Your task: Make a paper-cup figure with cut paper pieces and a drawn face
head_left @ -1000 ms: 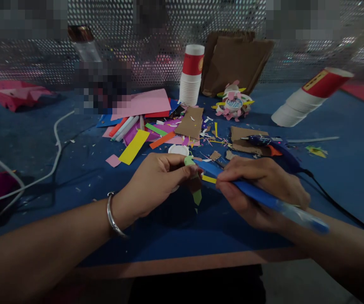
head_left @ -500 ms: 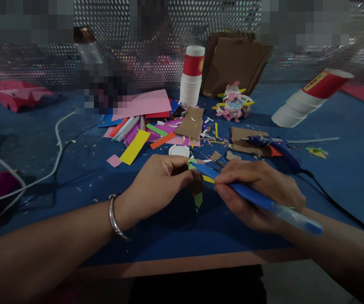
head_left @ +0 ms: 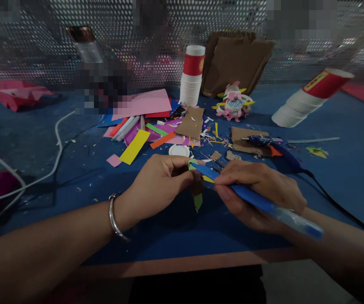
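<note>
Between the thumb and fingers of my left hand (head_left: 161, 183) is a small piece of light green paper (head_left: 192, 164). My right hand (head_left: 258, 192) is closed round a blue pen (head_left: 251, 197) with a clear, blue-tipped end. The pen's tip touches or nearly touches the green paper. Below my left fingertips another green paper piece (head_left: 198, 202) hangs down beside something brown, partly hidden by my thumb. A bit of yellow paper (head_left: 208, 179) shows between the hands. Just beyond my left hand lies a small white round lid (head_left: 179, 150).
Paper sheets (head_left: 145, 103), markers (head_left: 126, 128), scraps and a cardboard piece (head_left: 191, 123) lie ahead. Paper cup stacks (head_left: 191, 86) stand behind; another stack (head_left: 308, 99) leans right. A glue gun (head_left: 273, 147) rests on cardboard, its cord running right. A white cable (head_left: 60, 143) crosses the left side.
The pen's tip has shifted very slightly on the green paper. Both hands keep their grip in nearly the same place.
</note>
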